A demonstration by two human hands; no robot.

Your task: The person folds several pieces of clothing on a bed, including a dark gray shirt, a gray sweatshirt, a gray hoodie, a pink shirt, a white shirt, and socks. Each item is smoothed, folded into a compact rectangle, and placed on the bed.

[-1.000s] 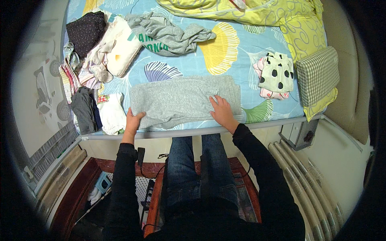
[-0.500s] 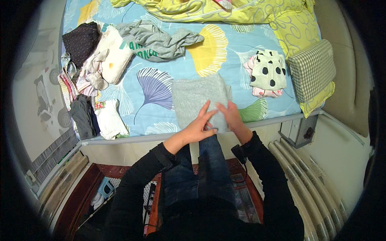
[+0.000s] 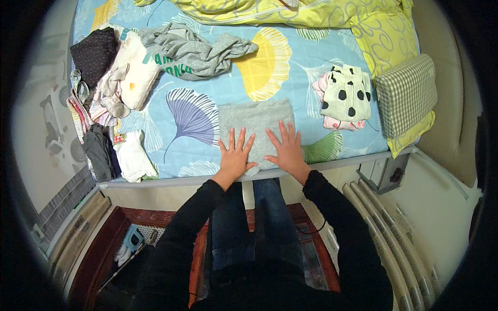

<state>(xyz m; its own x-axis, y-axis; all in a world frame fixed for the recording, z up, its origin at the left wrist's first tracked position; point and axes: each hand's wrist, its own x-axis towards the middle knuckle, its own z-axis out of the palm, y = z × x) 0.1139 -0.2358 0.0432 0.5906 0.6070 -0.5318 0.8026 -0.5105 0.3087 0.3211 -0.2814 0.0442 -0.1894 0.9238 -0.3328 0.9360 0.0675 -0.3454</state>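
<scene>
A light grey folded garment [image 3: 257, 114] lies as a rough square near the bed's front edge; its exact kind is not clear. Flat on its left part rests my left hand [image 3: 236, 158], fingers spread. My right hand [image 3: 286, 153] lies flat on the right part, its fingers also stretched out. To the right sits a folded stack topped by a white cloth with black dots [image 3: 347, 96], over pink pieces. Farther back, a crumpled grey top with green lettering [image 3: 194, 52] lies loose.
Clothes are heaped at the left: a dark dotted piece [image 3: 94, 54], a cream garment [image 3: 137, 78], a dark grey one [image 3: 98, 150] and a white one [image 3: 134, 158]. A checked pillow [image 3: 407, 93] is at the right. A yellow quilt [image 3: 270, 14] lies along the back.
Both hands have spread apart and flattened onto the grey garment, where earlier they were close together over its front right. The garment's right side now looks neater and squarer.
</scene>
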